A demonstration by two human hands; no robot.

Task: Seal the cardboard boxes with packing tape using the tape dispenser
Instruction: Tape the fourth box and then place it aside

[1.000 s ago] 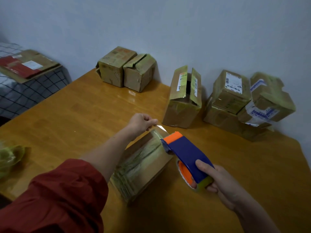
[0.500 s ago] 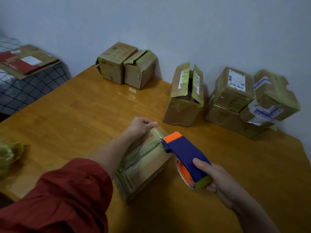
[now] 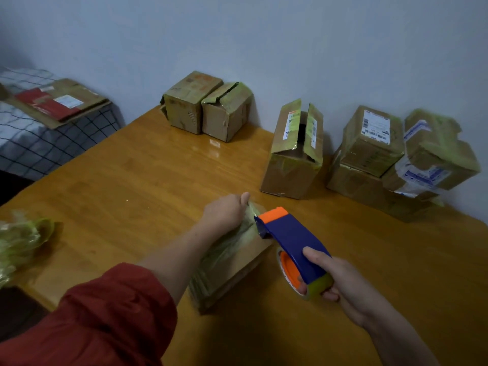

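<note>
So the box getting taped (image 3: 232, 270) is lying flat on the bench (image 3: 126, 186), close to the person, with its long side pointing toward about 1 o'clock. It's already covered in shiny greenish tape.

Left hand (image 3: 227, 211), red sleeve (image 3: 105, 318) pushed up, sits at the far end of that box. Its fingers are curled and the thumb is poking up, and it's pinching the tape end (image 3: 251, 209) down against the box edge.

Right hand (image 3: 340, 281) is wrapped around the back of the tape dispenser (image 3: 290, 239), fingers curled under the roll. It's the blue one with orange bits. Its orange nose is just beside the left hand, at roughly 3 o'clock of it, over the box's far corner.

More boxes are lined up along the wall:
- An open box (image 3: 293, 159) stands at 12 o'clock with its flaps up.
- A pair of boxes (image 3: 206, 109) sits at 11 o'clock.
- A messy stack of boxes (image 3: 396, 154) is at 2 o'clock.

A crumpled wad of tape (image 3: 21, 239) sits at 9 o'clock on the bench edge. Past the bench at 10 o'clock there's a bed (image 3: 39, 146) with a checked sheet and flattened cardboard (image 3: 60, 101) on it.
</note>
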